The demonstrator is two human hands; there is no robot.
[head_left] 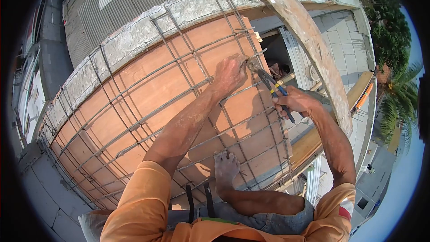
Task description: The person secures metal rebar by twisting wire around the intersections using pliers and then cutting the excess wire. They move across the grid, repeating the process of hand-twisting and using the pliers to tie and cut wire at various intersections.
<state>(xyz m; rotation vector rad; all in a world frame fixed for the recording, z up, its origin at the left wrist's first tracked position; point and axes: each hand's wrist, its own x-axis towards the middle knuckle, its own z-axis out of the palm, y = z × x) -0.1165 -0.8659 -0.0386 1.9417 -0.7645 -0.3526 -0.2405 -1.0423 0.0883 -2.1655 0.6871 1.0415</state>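
Note:
My left hand (230, 74) is closed around a steel rebar (258, 54), whose end sticks out to the right of my fingers. In my right hand (298, 101) is a pair of pincers (270, 83) with dark blue and yellow handles. The pincer jaws meet the bars just right of my left fingertips; any wire between them is too small to make out. Under both hands, a grid of rebar (166, 104) lies over orange-brown plywood (148, 87). My bare foot (225, 166) stands on it, nearer my body.
A rough concrete edge (134, 30) runs along the far side, with corrugated roofing (139, 6) beyond. A curved, weathered plank (304, 31) crosses at the upper right. Beside the plywood's right edge is a dark opening (275, 47). A wooden beam (309, 143) lies lower right.

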